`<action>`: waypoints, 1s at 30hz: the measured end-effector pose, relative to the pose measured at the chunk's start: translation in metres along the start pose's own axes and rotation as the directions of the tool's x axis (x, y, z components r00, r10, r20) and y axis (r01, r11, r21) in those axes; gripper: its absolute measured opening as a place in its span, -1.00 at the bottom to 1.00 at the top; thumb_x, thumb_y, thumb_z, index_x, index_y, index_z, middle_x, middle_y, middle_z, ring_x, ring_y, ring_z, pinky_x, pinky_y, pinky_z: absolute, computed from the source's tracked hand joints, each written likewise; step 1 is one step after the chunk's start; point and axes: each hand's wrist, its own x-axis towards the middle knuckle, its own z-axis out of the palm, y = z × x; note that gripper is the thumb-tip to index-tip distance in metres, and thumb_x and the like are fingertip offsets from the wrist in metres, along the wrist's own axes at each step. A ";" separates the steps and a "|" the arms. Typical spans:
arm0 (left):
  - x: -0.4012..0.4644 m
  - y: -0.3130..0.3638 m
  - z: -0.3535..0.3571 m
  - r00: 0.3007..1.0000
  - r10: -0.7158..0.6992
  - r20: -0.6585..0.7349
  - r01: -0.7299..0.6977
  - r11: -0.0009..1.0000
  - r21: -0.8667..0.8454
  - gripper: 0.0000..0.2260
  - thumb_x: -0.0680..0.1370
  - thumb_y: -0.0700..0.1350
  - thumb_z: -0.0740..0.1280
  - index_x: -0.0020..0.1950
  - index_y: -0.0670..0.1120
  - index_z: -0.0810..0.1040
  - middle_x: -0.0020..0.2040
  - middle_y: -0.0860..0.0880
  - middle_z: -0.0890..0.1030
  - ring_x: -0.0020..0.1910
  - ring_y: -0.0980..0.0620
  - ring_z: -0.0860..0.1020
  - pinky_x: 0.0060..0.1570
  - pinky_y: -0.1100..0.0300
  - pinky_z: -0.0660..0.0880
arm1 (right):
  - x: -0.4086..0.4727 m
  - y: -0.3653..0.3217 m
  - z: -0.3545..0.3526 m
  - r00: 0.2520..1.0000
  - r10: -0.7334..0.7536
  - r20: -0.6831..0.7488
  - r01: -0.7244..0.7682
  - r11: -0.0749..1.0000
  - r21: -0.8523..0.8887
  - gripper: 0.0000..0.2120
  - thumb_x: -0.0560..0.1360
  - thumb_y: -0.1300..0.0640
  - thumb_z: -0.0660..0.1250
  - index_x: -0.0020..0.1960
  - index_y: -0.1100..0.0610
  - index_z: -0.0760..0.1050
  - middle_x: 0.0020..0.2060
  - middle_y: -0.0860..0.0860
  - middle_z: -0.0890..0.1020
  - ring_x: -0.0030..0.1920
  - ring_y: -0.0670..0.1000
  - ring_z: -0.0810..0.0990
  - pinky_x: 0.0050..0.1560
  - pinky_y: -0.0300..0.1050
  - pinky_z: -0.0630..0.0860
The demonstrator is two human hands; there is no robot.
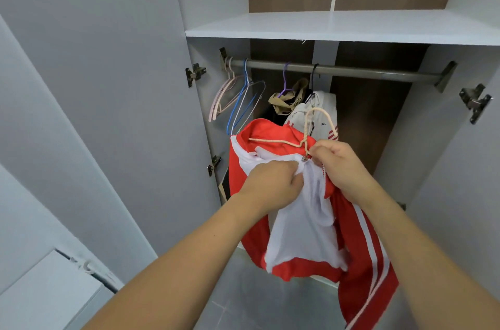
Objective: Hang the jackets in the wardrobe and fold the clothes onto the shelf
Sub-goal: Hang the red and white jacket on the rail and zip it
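Red with white stripes and a white mesh lining, the track jacket [303, 221] hangs in front of the open wardrobe, below the metal rail [338, 70] and not yet on it. It sits on a cream rope-wrapped hanger [305, 137], whose hook points up toward the rail. The left hand [270, 181] has its fingers curled into the white lining near the collar, clamped on the cloth. The right hand [341, 164] pinches the jacket's front edge by the zipper pull, right at the base of the hanger's neck.

Already on the rail are a white jacket [316, 110] on a black hanger and an olive garment [289, 99] on a purple hanger. Toward the rail's left end hang bare pink hangers [224, 97] and blue hangers [240, 102].

Above the rail, the white shelf [324, 26] shows no folded clothes. My judgement: the hanging is partway done, with this jacket to be zipped or settled and hooked on, and the folding not yet begun.
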 end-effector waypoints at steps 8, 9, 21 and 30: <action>-0.006 -0.016 -0.022 0.844 -0.231 0.485 0.095 0.953 0.289 -0.81 0.56 -0.14 0.17 -0.24 -0.13 0.44 -0.26 -0.04 0.48 -0.23 -0.11 0.49 -0.37 0.17 0.34 | 0.003 0.014 -0.022 0.992 0.044 -0.118 -0.042 0.999 0.016 -0.71 0.56 0.27 0.23 -0.31 0.36 0.41 -0.39 0.11 0.34 -0.33 0.04 0.27 -0.30 -0.11 0.24; -0.007 -0.017 -0.023 0.808 -0.275 0.522 0.097 0.935 0.342 -0.82 0.55 -0.14 0.18 -0.19 -0.17 0.49 -0.27 -0.07 0.52 -0.29 -0.10 0.51 -0.38 0.18 0.36 | 0.002 0.014 -0.018 0.994 0.037 -0.104 -0.037 0.999 0.004 -0.71 0.56 0.27 0.23 -0.34 0.28 0.43 -0.39 0.10 0.35 -0.34 0.03 0.29 -0.28 -0.11 0.26; -0.010 -0.020 -0.006 0.937 -0.059 0.345 0.068 0.998 -0.015 -0.64 0.61 0.06 0.25 -0.34 -0.03 0.30 -0.30 0.07 0.41 -0.30 0.04 0.38 -0.35 0.18 0.23 | -0.001 0.013 -0.010 0.998 -0.030 -0.054 0.027 0.998 -0.056 -0.66 0.58 0.31 0.22 -0.35 0.14 0.49 -0.45 -0.17 0.46 -0.37 -0.20 0.39 -0.27 -0.28 0.34; -0.009 -0.021 -0.018 0.941 -0.145 0.307 0.097 0.981 0.166 -0.62 0.59 0.20 0.20 -0.31 -0.02 0.36 -0.32 0.05 0.43 -0.33 0.03 0.41 -0.37 0.14 0.25 | 0.007 0.000 -0.002 1.000 0.002 0.022 0.000 0.996 -0.086 -0.69 0.60 0.10 0.20 -0.26 0.23 0.45 -0.42 -0.02 0.38 -0.38 -0.10 0.34 -0.37 -0.29 0.30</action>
